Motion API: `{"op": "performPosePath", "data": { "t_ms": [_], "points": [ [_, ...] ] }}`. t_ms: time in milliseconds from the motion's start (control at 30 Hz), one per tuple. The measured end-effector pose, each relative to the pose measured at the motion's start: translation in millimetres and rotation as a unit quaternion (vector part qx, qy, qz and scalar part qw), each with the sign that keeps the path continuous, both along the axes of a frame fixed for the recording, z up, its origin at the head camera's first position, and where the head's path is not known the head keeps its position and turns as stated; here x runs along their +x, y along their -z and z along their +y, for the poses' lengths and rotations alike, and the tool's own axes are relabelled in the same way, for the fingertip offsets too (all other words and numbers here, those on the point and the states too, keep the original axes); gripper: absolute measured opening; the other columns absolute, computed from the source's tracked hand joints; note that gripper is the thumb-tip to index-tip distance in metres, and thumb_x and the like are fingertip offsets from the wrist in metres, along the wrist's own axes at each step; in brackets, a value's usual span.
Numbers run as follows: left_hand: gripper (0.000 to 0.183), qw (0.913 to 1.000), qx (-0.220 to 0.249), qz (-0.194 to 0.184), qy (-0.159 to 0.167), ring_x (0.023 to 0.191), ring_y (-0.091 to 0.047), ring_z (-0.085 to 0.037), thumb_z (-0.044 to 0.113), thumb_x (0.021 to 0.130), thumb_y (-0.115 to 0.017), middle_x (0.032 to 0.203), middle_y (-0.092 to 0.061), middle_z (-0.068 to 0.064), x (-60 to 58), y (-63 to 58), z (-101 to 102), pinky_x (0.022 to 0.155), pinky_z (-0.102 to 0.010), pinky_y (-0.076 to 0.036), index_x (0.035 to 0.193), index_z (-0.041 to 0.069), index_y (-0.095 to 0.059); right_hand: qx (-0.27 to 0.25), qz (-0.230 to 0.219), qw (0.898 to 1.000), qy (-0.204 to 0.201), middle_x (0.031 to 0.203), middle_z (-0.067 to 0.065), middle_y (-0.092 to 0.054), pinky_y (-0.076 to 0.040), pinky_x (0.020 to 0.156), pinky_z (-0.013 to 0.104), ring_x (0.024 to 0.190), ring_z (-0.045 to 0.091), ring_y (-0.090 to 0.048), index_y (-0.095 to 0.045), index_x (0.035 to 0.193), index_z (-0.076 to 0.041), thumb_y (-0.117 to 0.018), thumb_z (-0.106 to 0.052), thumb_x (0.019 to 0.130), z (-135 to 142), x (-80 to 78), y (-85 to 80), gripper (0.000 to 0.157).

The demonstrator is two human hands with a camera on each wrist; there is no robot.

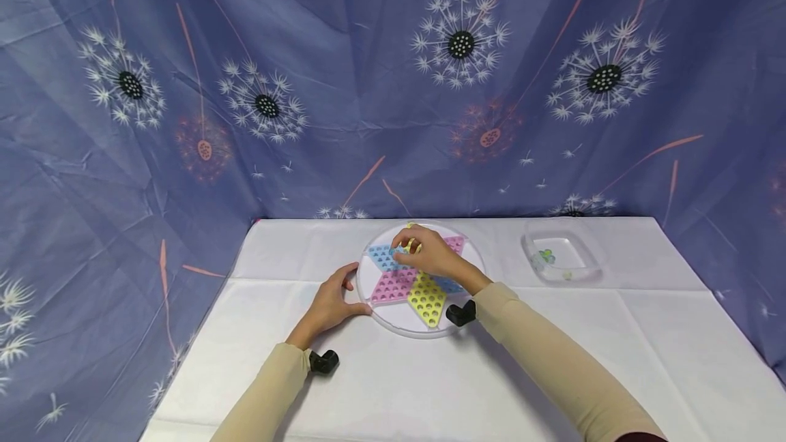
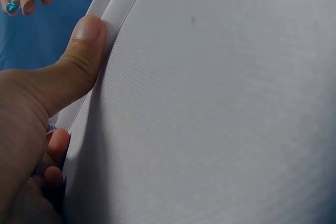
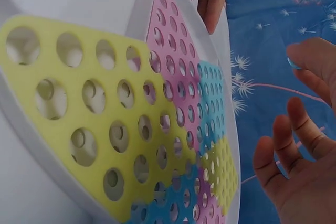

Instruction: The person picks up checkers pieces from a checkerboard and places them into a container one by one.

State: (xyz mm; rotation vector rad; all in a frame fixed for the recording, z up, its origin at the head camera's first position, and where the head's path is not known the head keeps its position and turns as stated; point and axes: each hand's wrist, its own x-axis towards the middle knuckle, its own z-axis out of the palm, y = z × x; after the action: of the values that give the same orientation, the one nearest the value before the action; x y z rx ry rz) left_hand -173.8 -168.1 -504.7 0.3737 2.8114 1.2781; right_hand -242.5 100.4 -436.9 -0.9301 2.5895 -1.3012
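Note:
A round white Chinese checkers board (image 1: 381, 316) with a star of yellow, pink and blue holed sections lies on the table. My left hand (image 1: 331, 302) rests against its left rim, thumb and forefinger spread apart along the edge. In the left wrist view, the thumb (image 2: 84, 51) presses on the rim and other fingers are partly hidden behind the hand. Above the blue section at the board's far left, my right hand (image 1: 426, 251) pinches a small blue marble (image 3: 294, 64) between thumb and forefinger. Its other fingers are loosely bent.
A clear plastic container (image 1: 526, 254) stands right of the board with several green and pale marbles (image 1: 546, 256) inside. White cloth (image 1: 381, 387) covers the table. A blue dandelion-print curtain (image 1: 368, 87) hangs behind and at the sides.

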Motion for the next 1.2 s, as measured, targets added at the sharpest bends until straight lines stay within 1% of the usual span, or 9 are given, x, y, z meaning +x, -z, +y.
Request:
{"op": "performPosePath", "data": {
  "t_ms": [200,333,433,567,667,800,967,1067,1200],
  "points": [
    [0.105,1.0,-0.007,-0.001,-0.003,0.09,-0.05,-0.019,0.03,0.069,-0.098,0.099,-0.055,-0.004,-0.6,1.2,0.5,0.088,-0.039,-0.04,0.155,0.005,-0.042,-0.009,0.001,1.0,0.004,0.107,0.009,-0.062,-0.051,0.078,0.039,0.09,0.021,-0.059,-0.073,0.113,-0.012,-0.076,-0.022,0.094,0.2,0.1,-1.8,0.021],
    [0.106,1.0,-0.006,-0.005,-0.004,0.09,-0.05,-0.019,0.029,0.069,-0.098,0.099,-0.055,-0.004,-0.3,1.1,0.5,0.088,-0.039,-0.04,0.155,0.005,-0.042,-0.013,0.006,1.0,0.007,0.106,0.007,-0.062,-0.052,0.077,0.038,0.089,0.021,-0.059,-0.074,0.11,-0.017,-0.076,-0.022,0.094,1.4,0.1,-1.6,0.017],
    [0.106,1.0,-0.002,-0.008,-0.005,0.09,-0.05,-0.019,0.029,0.068,-0.098,0.099,-0.055,-0.003,0.0,0.4,0.8,0.088,-0.039,-0.04,0.155,0.006,-0.042,-0.013,0.006,1.0,0.006,0.107,0.009,-0.063,-0.052,0.078,0.038,0.09,0.021,-0.059,-0.073,0.109,-0.018,-0.076,-0.023,0.094,2.3,-0.6,-0.8,0.017],
    [0.106,0.9999,-0.005,-0.008,-0.008,0.089,-0.05,-0.018,0.029,0.068,-0.098,0.098,-0.055,-0.003,0.4,0.5,1.2,0.088,-0.038,-0.04,0.155,0.006,-0.043,-0.011,-0.005,1.0,0.008,0.11,0.013,-0.063,-0.051,0.078,0.04,0.091,0.022,-0.059,-0.074,0.112,-0.013,-0.077,-0.025,0.094,3.8,-2.0,0.9,0.022],
    [0.106,0.9999,-0.005,-0.007,-0.008,0.089,-0.05,-0.018,0.028,0.068,-0.098,0.098,-0.055,-0.003,0.6,0.3,1.3,0.088,-0.039,-0.04,0.155,0.006,-0.043,-0.011,-0.009,1.0,0.014,0.109,0.01,-0.063,-0.051,0.078,0.039,0.09,0.021,-0.058,-0.074,0.113,-0.01,-0.077,-0.025,0.094,5.1,-3.2,2.6,0.024],
    [0.105,0.9999,-0.005,-0.007,-0.007,0.089,-0.049,-0.019,0.028,0.068,-0.098,0.099,-0.055,-0.003,0.7,0.2,0.6,0.088,-0.039,-0.04,0.155,0.006,-0.043,-0.016,-0.006,1.0,0.017,0.107,0.006,-0.062,-0.051,0.076,0.038,0.089,0.021,-0.058,-0.074,0.112,-0.01,-0.078,-0.024,0.093,7.1,-3.5,3.8,0.024],
    [0.106,1.0,-0.007,-0.006,-0.003,0.089,-0.049,-0.018,0.029,0.069,-0.098,0.099,-0.055,-0.004,0.7,1.0,0.4,0.088,-0.039,-0.04,0.155,0.005,-0.042,-0.025,-0.002,0.999,0.021,0.105,0.006,-0.062,-0.051,0.075,0.039,0.088,0.022,-0.059,-0.074,0.112,-0.009,-0.078,-0.022,0.092,13.6,-3.6,5.3,0.024],
    [0.106,1.0,-0.004,-0.002,-0.001,0.09,-0.049,-0.019,0.029,0.069,-0.098,0.099,-0.055,-0.004,1.0,0.7,0.8,0.088,-0.04,-0.04,0.155,0.004,-0.042,-0.03,-0.003,0.999,0.028,0.104,0.005,-0.062,-0.051,0.076,0.039,0.087,0.022,-0.058,-0.075,0.111,-0.011,-0.079,-0.022,0.092,20.4,-3.6,6.4,0.022],
    [0.107,0.9999,-0.004,-0.009,-0.004,0.091,-0.049,-0.02,0.029,0.068,-0.098,0.1,-0.055,-0.003,1.3,0.6,0.9,0.089,-0.039,-0.039,0.156,0.006,-0.041,-0.035,-0.002,0.999,0.039,0.106,0.005,-0.063,-0.052,0.076,0.039,0.086,0.022,-0.059,-0.075,0.108,-0.018,-0.079,-0.024,0.092,32.7,-4.0,7.3,0.018]
  ]
}}
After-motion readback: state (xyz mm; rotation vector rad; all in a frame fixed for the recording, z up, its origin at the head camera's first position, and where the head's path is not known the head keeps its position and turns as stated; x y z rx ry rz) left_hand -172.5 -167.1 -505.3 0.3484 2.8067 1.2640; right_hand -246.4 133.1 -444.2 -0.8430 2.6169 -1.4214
